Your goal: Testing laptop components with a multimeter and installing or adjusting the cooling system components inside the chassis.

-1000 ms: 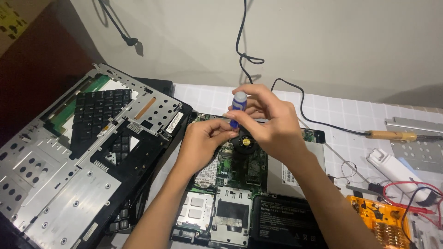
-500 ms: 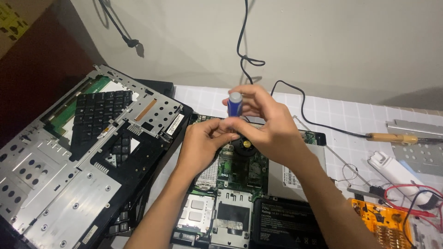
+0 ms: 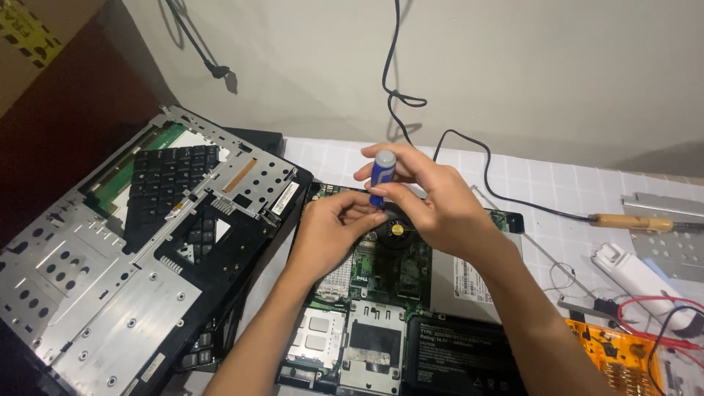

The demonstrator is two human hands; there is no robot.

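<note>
Pale wall backs a white gridded table (image 3: 513, 176) in the head view, where an opened laptop base (image 3: 381, 293) lies with its green circuit board bare. Over the cooling fan (image 3: 397, 229) the right hand (image 3: 429, 202) is curled around a blue-handled screwdriver (image 3: 380, 176), held upright, its white cap poking above the fingers and its tip hidden behind them. The left hand (image 3: 330, 231) sits just below and left of the handle, fingertips pinched together near the shaft; whether they grip it cannot be told. A detached keyboard frame (image 3: 139, 242) leans at left. A wooden-handled soldering iron (image 3: 634, 221) lies well apart at right.
</note>
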